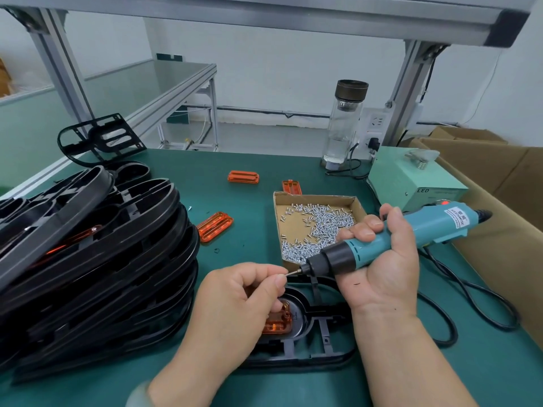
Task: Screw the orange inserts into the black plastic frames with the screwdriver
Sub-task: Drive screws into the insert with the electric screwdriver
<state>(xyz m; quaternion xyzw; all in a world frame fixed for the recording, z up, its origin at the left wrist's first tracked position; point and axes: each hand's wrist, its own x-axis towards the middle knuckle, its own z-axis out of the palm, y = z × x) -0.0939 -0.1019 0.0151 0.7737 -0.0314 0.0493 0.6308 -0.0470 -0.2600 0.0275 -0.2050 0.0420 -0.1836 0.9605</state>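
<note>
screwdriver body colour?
Teal-blue body with a black nose collar, on the electric screwdriver that the right hand grips; the head view shows it.

**Clearance, bench top**

Left: frame stack (97,245), tall and leaning, walls off that side. Right: screw box (295,229), control box (411,177), carton (499,201). The cable (455,330) loops over the mat (249,207). The centre lane between stack and screw box is open to the back edge, bar loose inserts (243,176). Near centre is taken: frame (323,311) under left hand (235,304), right hand (382,274) and screwdriver (411,233). Beam (264,16) overhead.

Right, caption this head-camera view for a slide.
Left hand pinches the tip of the electric screwdriver gripped by the right hand, over an orange insert in a black frame.
</note>
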